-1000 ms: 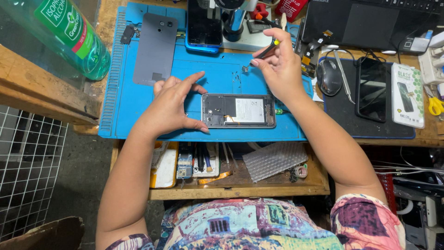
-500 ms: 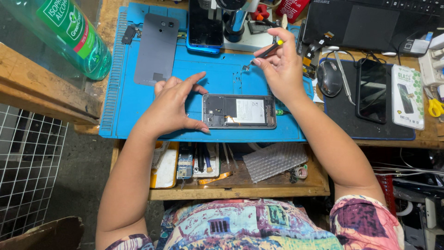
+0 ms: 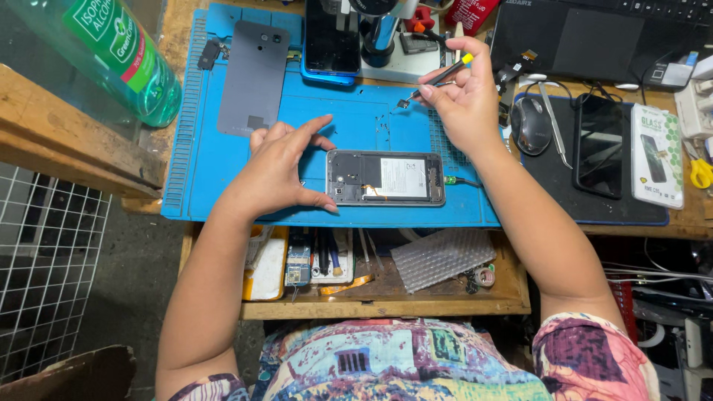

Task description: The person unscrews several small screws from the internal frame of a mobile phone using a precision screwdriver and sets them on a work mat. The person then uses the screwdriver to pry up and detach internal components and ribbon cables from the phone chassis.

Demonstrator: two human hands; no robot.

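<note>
An opened phone (image 3: 385, 178) with its back off lies on the blue work mat (image 3: 356, 119), a cable plugged into its right end. My left hand (image 3: 282, 169) rests at the phone's left end, thumb and fingers spread around that edge. My right hand (image 3: 466, 100) is raised above the mat behind the phone and grips a thin screwdriver with a yellow tip (image 3: 438, 78), its point aimed left and down. Tiny screws (image 3: 382, 128) lie on the mat under it.
A grey back cover (image 3: 254, 78) lies at the mat's far left. A second phone (image 3: 332, 41) and a microscope stand sit behind. A green bottle (image 3: 122, 52) stands left. A mouse (image 3: 529, 125), black phone (image 3: 600, 145), boxed screen protector (image 3: 656, 154) and laptop (image 3: 594, 33) are at right.
My right hand has lifted slightly with the screwdriver and turned its point to the left. My left hand and the phone have stayed in place.
</note>
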